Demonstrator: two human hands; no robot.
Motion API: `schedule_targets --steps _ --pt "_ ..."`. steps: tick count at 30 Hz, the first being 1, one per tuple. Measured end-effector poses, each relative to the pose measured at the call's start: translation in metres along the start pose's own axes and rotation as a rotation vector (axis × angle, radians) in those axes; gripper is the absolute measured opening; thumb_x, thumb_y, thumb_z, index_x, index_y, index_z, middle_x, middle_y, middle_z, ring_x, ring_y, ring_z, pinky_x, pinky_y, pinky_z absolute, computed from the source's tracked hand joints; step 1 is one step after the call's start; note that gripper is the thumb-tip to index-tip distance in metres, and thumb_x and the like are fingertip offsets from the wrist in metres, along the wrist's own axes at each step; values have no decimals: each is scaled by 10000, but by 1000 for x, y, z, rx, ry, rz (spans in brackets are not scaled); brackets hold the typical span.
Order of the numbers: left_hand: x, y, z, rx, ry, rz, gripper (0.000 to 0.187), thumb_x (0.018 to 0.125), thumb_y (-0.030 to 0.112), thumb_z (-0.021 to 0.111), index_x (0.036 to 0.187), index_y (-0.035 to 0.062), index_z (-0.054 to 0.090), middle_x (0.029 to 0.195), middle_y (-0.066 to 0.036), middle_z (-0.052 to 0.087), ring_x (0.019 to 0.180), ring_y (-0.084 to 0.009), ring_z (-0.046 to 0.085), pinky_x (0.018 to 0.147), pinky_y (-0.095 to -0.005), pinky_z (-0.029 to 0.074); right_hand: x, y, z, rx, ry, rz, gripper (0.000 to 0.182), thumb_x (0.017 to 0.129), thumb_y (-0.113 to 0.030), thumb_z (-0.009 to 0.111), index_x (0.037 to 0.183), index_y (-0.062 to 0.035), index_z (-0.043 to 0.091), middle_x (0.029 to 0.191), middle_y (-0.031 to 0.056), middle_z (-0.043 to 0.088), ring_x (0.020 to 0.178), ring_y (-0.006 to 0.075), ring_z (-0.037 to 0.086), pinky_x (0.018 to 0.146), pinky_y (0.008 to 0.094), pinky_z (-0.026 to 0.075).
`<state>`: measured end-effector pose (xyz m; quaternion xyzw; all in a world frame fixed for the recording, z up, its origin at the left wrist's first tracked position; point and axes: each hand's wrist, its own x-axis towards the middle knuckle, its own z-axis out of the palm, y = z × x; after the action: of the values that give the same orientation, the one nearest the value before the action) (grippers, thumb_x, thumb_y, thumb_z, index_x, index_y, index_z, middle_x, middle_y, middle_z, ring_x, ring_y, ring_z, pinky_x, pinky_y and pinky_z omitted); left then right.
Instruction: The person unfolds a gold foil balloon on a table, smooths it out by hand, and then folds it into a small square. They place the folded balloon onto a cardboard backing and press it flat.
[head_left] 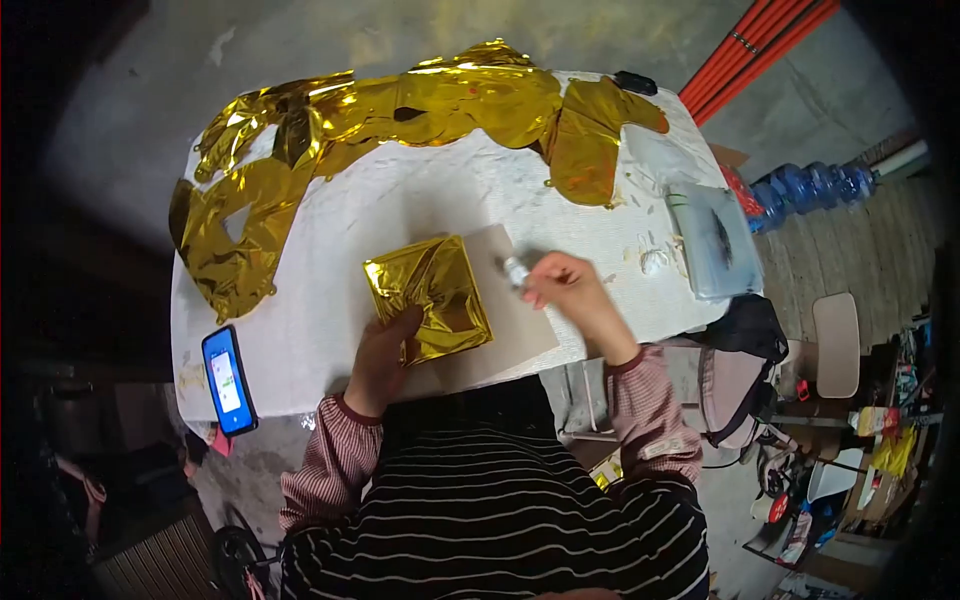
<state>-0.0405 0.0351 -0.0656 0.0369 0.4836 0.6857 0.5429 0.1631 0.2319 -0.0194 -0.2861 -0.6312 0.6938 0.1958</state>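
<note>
Folded gold foil (428, 297) lies on a brown card sheet (515, 320) at the near edge of the white worktop (400, 200), pinned flat under the left hand (385, 355). The right hand (568, 290), held apart from it, is closed around a small tube (515, 270), seemingly glue, its tip over the card. Nothing yet appears bonded. Unfolded gold foil balloons (380, 120) lie beyond; a phone (229, 380) rests at the left corner.
</note>
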Motion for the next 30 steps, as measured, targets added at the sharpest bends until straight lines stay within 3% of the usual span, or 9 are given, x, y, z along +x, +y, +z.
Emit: schedule_targets --steps 1,2,6,8,12,17,23,25,30 --pt "2 -3 -7 -2 -65 6 177 958 120 577 1108 31 608 983 -41 637 816 -134 583 698 -285 462 0 9 15 -111 -8 12 59 885 -71 681 890 -21 652 803 32 671 705 66 614 613 205 480" --pt "4 -5 -14 -2 -132 10 283 974 118 543 1219 -21 561 1146 -124 650 1021 -227 654 906 -370 551 -3 13 22 -441 -43 -101 95 882 -83 691 915 1 665 835 23 674 725 67 603 621 211 472" --pt "-10 0 -14 -30 -100 5 259 971 119 553 1193 -13 575 1096 -109 662 974 -219 665 873 -360 560 -16 9 18 -655 293 -223 156 898 -102 675 984 27 660 802 54 658 690 107 560 637 253 477" --pt "-18 10 -7 -1 -47 -33 103 938 80 609 1032 55 642 829 17 634 617 -50 532 505 -208 407 -17 10 11 -685 287 -99 171 891 -108 678 969 41 642 737 81 633 655 116 547 616 270 466" --pt "-26 22 15 -68 120 -79 90 941 101 605 1009 51 636 798 14 617 627 -60 534 508 -214 404 -22 11 15 -764 270 -31 195 865 -106 697 945 52 616 681 112 602 611 149 548 591 294 451" --pt "-3 20 -10 259 -61 -23 112 936 154 605 940 46 632 782 12 594 639 -71 511 510 -218 382 -25 10 18 -747 239 -20 190 849 -91 703 949 46 618 689 115 609 609 180 567 596 306 458" --pt "5 11 27 180 -104 -139 147 930 140 609 960 -2 632 813 -9 610 656 -97 532 551 -249 423 -25 12 16 -717 234 -23 182 843 -79 704 960 40 631 718 117 634 627 184 587 610 305 469" --pt "5 4 46 126 -86 -181 188 925 116 611 1027 -40 631 882 -48 644 731 -133 589 644 -279 479 -26 13 15 -658 242 -39 105 837 -24 663 896 29 595 736 191 596 643 304 604 612 353 471" --pt "1 -5 58 228 -36 -166 169 931 115 602 1019 -27 634 842 -33 627 698 -117 561 619 -265 446 -27 15 9 -676 229 -153 77 852 -13 626 912 28 602 762 215 596 690 361 605 637 373 476"
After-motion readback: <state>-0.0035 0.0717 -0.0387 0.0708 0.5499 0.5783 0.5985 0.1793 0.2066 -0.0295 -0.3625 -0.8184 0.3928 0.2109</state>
